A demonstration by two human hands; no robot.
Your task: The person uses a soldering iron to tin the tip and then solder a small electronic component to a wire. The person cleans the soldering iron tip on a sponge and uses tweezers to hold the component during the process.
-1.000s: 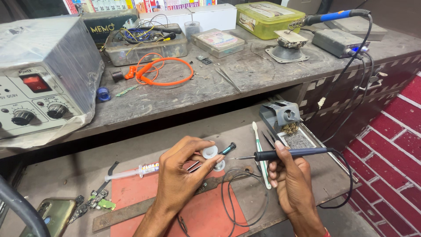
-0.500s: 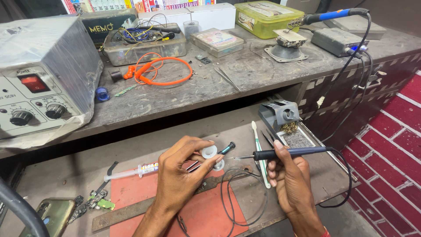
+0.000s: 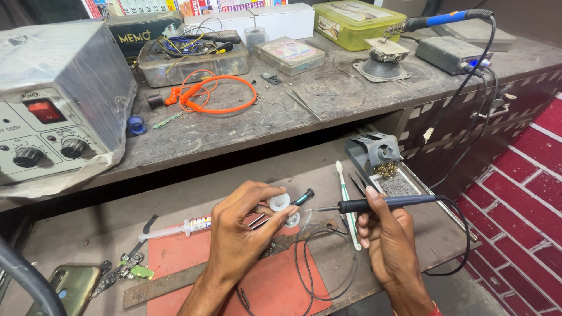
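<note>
While the left hand pinches a white earbud, the right hand grips the soldering iron — tip just short of it, joint not yet touched.

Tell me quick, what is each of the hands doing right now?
Left hand: closed, pinching a small white spool between its fingertips.
Right hand: closed around a black soldering iron, its tip pointing at the spool.
</note>
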